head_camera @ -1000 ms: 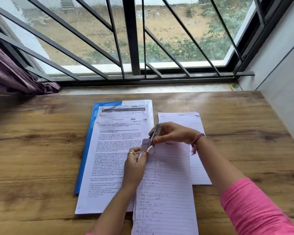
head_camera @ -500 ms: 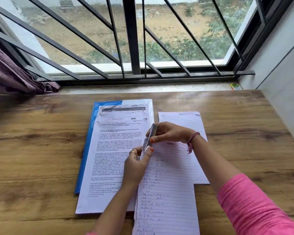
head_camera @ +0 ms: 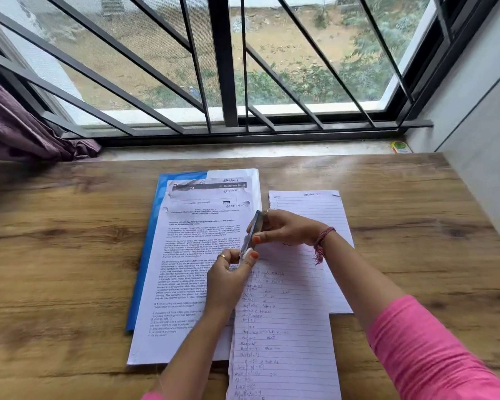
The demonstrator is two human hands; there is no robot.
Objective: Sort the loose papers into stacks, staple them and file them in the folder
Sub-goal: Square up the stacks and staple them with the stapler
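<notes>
A small metal stapler [head_camera: 254, 230] is held upright above the papers. My right hand [head_camera: 289, 228] grips its upper part. My left hand [head_camera: 232, 274] pinches its lower end with thumb and fingers. Under them a stack of printed sheets [head_camera: 185, 272] lies on a blue folder [head_camera: 145, 255]. A handwritten lined sheet [head_camera: 283, 342] lies in front, overlapping another lined sheet [head_camera: 315, 206] marked "Section 1" at the right.
The wooden table [head_camera: 55, 269] runs to a window sill with dark metal bars [head_camera: 228, 82]. A purple curtain [head_camera: 15, 131] hangs at the far left. A small green and red object [head_camera: 399, 147] sits on the sill at the right. A grey wall [head_camera: 479, 116] borders the right.
The stapler has tipped more upright in my hands. My left hand has shifted slightly along its lower end. The papers have not moved.
</notes>
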